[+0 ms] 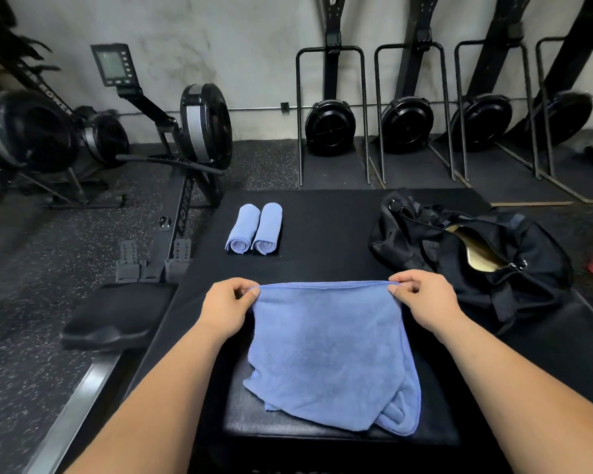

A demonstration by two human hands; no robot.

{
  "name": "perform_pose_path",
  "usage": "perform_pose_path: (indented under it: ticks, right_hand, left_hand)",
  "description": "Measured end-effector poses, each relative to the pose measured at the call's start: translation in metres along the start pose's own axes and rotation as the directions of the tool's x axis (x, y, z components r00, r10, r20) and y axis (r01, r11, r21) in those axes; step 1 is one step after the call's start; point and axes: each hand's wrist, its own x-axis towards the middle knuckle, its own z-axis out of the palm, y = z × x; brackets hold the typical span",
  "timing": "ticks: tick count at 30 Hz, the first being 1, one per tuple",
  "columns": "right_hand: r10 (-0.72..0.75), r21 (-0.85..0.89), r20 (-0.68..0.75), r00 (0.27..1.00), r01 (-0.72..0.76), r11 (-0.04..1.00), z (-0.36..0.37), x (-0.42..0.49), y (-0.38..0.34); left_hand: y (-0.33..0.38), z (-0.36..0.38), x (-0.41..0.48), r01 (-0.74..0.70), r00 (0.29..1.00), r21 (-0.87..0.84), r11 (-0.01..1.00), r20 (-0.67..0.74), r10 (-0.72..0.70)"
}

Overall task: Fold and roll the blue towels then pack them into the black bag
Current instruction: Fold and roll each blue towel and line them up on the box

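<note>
Hands: left hand (227,304) and right hand (423,300) each pinch top corner of unrolled blue terry towel (332,357); open black fabric bag (473,254) right; two rolled blue towels (254,229) beyond.

rolled towels (242,229) (268,229): 2 | unrolled towel (329,354): 1 | black bag (493,271): 1 | upright rowers (330,126): 4

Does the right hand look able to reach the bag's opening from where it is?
Probably yes, though it is busy: the right hand pinches a corner of the towel. The bag lies close on its right, zip gaping, with nothing between them.
</note>
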Motion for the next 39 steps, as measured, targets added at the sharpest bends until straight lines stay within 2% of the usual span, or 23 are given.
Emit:
perform_pose_path:
  ticks: [4,13,17,19,23,25,28,31,39]
  right_hand:
    - [-0.061,0.017,0.004,0.998,0.061,0.998,-0.024,-0.014,-0.026]
    - [-0.215,-0.009,-0.096,0.972,0.216,0.976,-0.089,-0.040,-0.098]
    - [-0.271,0.106,-0.169,0.948,0.291,0.951,-0.120,-0.053,-0.124]
    - [-0.303,0.106,-0.132,0.944,0.317,0.942,-0.134,-0.062,-0.137]
    - [-0.369,0.182,-0.224,0.902,0.411,0.893,-0.158,-0.073,-0.165]
    - [-0.408,0.107,-0.204,0.890,0.434,0.894,-0.164,-0.080,-0.181]
    - [-0.409,0.054,-0.314,0.857,0.446,0.893,-0.174,-0.081,-0.194]
    - [-0.393,0.004,-0.330,0.858,0.418,0.909,-0.180,-0.084,-0.199]
    - [-0.399,-0.049,-0.338,0.852,0.407,0.912,-0.179,-0.096,-0.198]
  left_hand:
    - [0.025,-0.032,-0.010,-0.067,0.997,0.030,0.997,-0.023,0.068]
    - [0.099,-0.107,-0.044,-0.227,0.973,0.054,0.973,-0.041,0.229]
    - [0.132,-0.140,-0.058,-0.308,0.949,0.092,0.947,-0.045,0.313]
    - [0.147,-0.153,-0.062,-0.339,0.936,0.159,0.927,-0.040,0.350]
    - [0.180,-0.174,-0.071,-0.401,0.870,0.176,0.899,-0.236,0.434]
    - [0.195,-0.180,-0.078,-0.420,0.851,0.221,0.880,-0.242,0.466]
    - [0.205,-0.188,-0.087,-0.423,0.834,0.241,0.873,-0.273,0.479]
    - [0.207,-0.197,-0.094,-0.416,0.823,0.238,0.878,-0.313,0.474]
    - [0.204,-0.203,-0.104,-0.419,0.846,0.196,0.887,-0.272,0.459]
